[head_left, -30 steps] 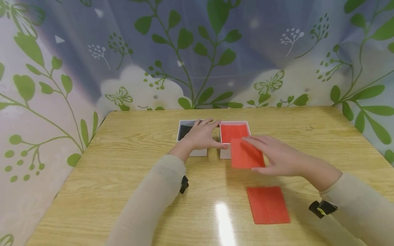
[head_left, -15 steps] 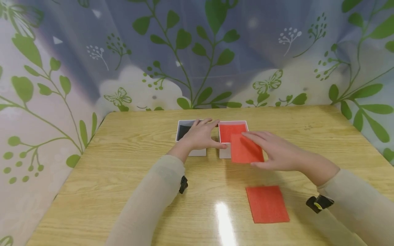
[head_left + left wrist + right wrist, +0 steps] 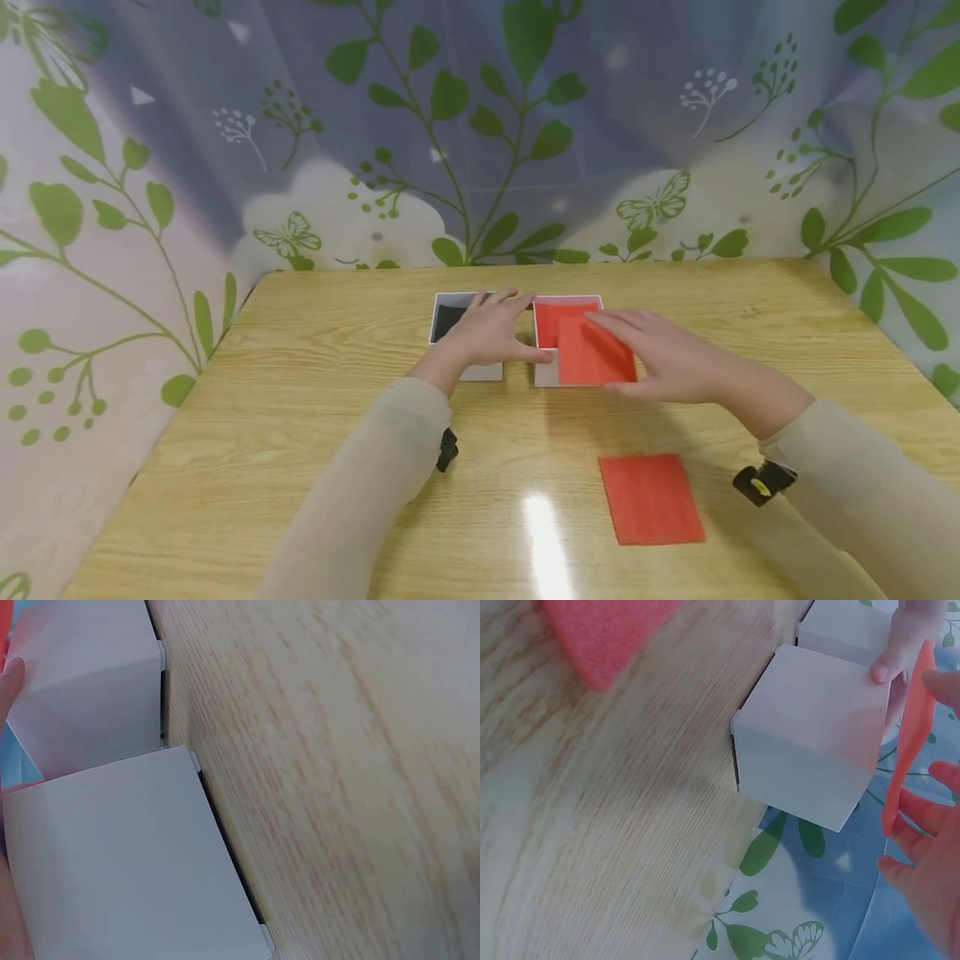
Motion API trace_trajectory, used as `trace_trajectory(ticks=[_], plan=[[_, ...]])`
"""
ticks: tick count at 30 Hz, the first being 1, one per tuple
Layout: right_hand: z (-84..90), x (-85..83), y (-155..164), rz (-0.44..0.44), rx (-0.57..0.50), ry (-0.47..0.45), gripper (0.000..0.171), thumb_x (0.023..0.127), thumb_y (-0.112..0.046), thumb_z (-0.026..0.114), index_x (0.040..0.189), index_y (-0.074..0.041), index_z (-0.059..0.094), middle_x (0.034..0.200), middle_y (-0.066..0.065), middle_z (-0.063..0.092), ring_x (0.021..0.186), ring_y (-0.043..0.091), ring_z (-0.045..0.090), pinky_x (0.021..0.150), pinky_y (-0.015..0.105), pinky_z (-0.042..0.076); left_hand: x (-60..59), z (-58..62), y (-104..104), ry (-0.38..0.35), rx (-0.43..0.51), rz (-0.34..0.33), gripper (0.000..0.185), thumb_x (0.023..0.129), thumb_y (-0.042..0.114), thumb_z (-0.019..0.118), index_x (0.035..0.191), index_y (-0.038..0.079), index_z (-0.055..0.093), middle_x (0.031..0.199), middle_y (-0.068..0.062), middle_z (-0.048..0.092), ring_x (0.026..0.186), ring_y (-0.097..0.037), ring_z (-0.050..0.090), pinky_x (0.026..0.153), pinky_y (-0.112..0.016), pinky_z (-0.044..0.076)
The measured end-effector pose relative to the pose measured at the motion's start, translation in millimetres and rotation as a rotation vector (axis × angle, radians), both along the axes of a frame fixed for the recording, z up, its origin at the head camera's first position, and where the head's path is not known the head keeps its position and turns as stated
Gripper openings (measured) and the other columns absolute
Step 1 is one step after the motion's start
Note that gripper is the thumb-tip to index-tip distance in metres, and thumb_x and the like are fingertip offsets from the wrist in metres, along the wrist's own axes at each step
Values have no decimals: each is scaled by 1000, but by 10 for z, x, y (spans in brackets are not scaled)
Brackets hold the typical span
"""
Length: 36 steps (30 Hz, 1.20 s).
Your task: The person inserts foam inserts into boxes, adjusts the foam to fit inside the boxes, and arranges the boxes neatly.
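Head view, landmark: we are taking the red-lined box [image 3: 567, 333] as our reference, the right one of two small white boxes standing side by side near the far middle of the desk [image 3: 300, 467].
Right hand: our right hand [image 3: 660, 362] is holding a red foam sheet [image 3: 592, 357], thumb under it and fingers lying almost straight on top, so the grip is a light pinch.
Sheet position: we are holding it over the near-right part of the red-lined box, overlapping the box's front wall.
Direction from hand: the box opening is lying just left of and beyond our right hand, which is the nearer hand to it.
Sheet axis: its long axis is running near-to-far, roughly in line with the box, turned slightly; in the right wrist view it is tilted on edge [image 3: 907, 742].
Left hand: our left hand [image 3: 491, 329] is resting flat on the black-lined box [image 3: 450, 321], left of the landmark, thumb tip touching the landmark's front corner.
Spare sheet: a second red sheet [image 3: 651, 498] is lying flat, well nearer than the landmark, long axis near-to-far.
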State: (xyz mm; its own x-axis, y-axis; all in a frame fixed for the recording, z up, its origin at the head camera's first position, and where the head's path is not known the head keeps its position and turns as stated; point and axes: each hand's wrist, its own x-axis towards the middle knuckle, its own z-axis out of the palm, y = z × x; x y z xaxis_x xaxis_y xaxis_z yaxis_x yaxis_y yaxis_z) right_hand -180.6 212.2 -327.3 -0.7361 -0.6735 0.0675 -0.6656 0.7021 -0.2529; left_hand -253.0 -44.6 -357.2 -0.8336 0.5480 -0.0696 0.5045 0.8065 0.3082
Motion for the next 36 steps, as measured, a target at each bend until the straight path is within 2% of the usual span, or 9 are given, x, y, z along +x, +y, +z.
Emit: trace_trajectory(ticks=[12, 19, 28, 36], plan=[[3, -136, -19, -13, -11, -34, 84, 82, -38, 68, 147, -5, 26, 144, 20, 32, 128, 39, 31, 99, 59, 30, -1, 14, 9, 21, -18, -3, 101, 72, 72, 58, 150, 20, 21, 146, 2, 36, 140, -19, 15, 112, -48, 2], [-33, -245, -27, -5, -34, -31, 83, 82, -38, 68, 146, -6, 27, 143, 17, 36, 125, 36, 36, 95, 57, 36, -5, 0, 12, 21, -13, 0, 100, 72, 71, 60, 150, 20, 21, 146, 2, 36, 139, -19, 15, 112, -47, 2], [-28, -355, -58, -9, -50, -81, 86, 83, -40, 67, 147, -3, 24, 142, 18, 36, 126, 36, 36, 98, 56, 34, 5, -2, 16, 17, -14, 9, 97, 75, 65, 62, 150, 18, 23, 145, 3, 38, 139, -18, 15, 112, -47, 2], [-14, -455, -74, -11, -81, -135, 88, 83, -39, 68, 148, -2, 20, 143, 21, 33, 126, 37, 33, 99, 56, 32, 4, 7, 14, 11, -16, 10, 99, 74, 66, 62, 149, 15, 23, 147, 1, 35, 140, -19, 14, 112, -46, 2]])
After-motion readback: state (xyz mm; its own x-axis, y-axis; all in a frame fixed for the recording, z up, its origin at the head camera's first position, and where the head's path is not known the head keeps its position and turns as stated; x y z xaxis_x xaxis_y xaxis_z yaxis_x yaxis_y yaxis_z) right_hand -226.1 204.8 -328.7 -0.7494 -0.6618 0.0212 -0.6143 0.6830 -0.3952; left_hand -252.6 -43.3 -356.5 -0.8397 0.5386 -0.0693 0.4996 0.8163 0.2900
